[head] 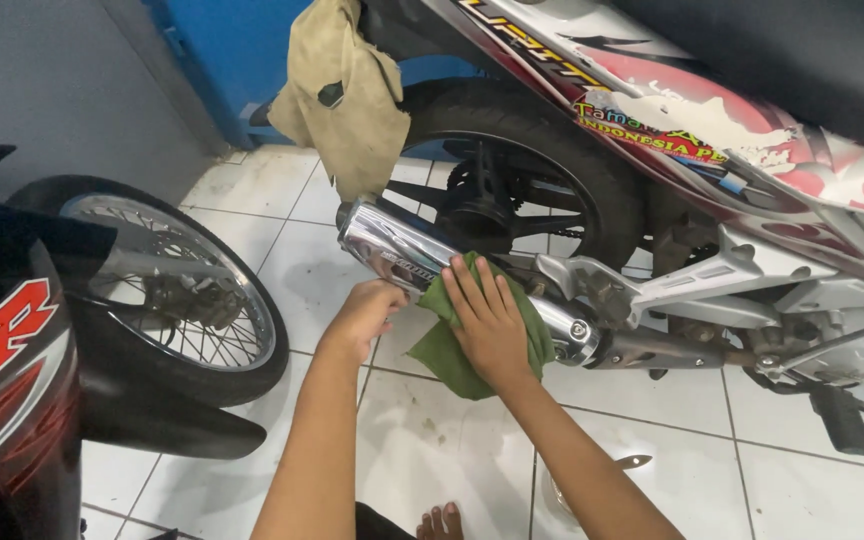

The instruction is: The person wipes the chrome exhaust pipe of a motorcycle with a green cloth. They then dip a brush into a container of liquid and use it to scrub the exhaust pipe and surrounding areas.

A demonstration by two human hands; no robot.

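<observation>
While the head camera is looking down, a floor of white glazed tiles with dark grout lines [422,440] is spreading under everything, meeting a grey wall [52,80] and a blue painted panel [222,50] at the back. A red, white and silver motorcycle [752,150] is standing on the right, its black rear tyre [572,150] sitting behind a long chrome exhaust muffler [392,245] that is slanting down from upper left to lower right. A folded green cloth [447,350] is lying draped over the middle of that muffler and hanging below it. The right hand [487,320] is pressing flat on the cloth with fingers spread open and pointing up toward the tyre, so the cloth is sitting between the palm and the chrome. The left hand [364,315] is resting just beside it, fingers curled closed against the underside of the muffler, touching the metal near the cloth's left edge. A beige worn rag [347,100] is hanging above the muffler's tip. A second motorcycle with a black and red fairing [12,340] and a spoked front wheel [182,290] is crowding the left side, leaving a strip of open tile between the two machines where the forearms are reaching. Bare toes [440,522] are showing at the bottom edge.
</observation>
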